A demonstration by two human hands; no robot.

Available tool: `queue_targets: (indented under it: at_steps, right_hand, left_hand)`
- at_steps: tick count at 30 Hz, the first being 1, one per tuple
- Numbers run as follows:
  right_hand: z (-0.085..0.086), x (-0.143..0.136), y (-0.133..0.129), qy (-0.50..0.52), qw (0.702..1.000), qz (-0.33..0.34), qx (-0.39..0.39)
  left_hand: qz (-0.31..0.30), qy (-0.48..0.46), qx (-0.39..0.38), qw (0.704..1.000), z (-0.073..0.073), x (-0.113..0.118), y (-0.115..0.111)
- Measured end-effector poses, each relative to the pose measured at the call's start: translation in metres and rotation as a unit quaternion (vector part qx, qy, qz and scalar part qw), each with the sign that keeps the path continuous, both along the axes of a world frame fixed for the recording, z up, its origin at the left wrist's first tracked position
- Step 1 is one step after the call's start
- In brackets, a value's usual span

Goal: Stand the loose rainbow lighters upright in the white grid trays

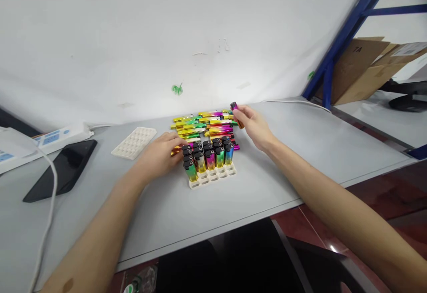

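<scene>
A white tray (pixel 213 176) with rows of holes holds several upright lighters (pixel 210 159) with black tops and shiny coloured bodies; its front row of holes is mostly bare. My right hand (pixel 253 126) grips a purple-and-orange lighter (pixel 237 117) between thumb and fingers, raised at the right end of a loose pile of lighters (pixel 220 129). At the tray's left back corner is my left hand (pixel 163 153), its fingers curled in beside the standing lighters. Those lighters partly hide its fingertips, so what it grips there cannot be made out.
A second white tray (pixel 135 142) lies at the left. Further left are a black phone (pixel 62 170), a white power strip (pixel 56 141) and a white cable (pixel 50 213). The wall (pixel 200 39) bounds the table's back. Cardboard boxes (pixel 363 70) stand beyond a blue frame (pixel 336 48) at the right.
</scene>
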State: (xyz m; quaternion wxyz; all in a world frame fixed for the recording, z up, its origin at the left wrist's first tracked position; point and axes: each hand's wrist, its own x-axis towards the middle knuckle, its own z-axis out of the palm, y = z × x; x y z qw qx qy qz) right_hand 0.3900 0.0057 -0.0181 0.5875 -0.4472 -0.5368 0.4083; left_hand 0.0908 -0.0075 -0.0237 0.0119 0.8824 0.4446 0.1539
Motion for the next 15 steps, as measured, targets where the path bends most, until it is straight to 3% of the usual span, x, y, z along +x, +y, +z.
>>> queue_targets:
  at_steps: [4,9,12,15]
  right_hand:
    - [0.017,0.008,-0.013,-0.080,0.994,-0.021,0.073]
    - [0.042,0.001,-0.064,-0.075,0.988,-0.060,0.117]
    - [0.046,-0.014,-0.097,-0.142,0.983,-0.013,0.117]
    - [0.037,-0.032,-0.114,-0.252,0.954,0.056,0.153]
  left_hand:
    - [0.008,0.026,-0.025,0.999,0.007,-0.003,-0.003]
    - [0.010,0.050,-0.052,0.997,0.010,-0.003,-0.005]
    - [0.005,0.046,-0.046,0.998,0.008,-0.003,-0.004]
    - [-0.012,0.037,-0.039,0.998,0.006,-0.004,-0.003]
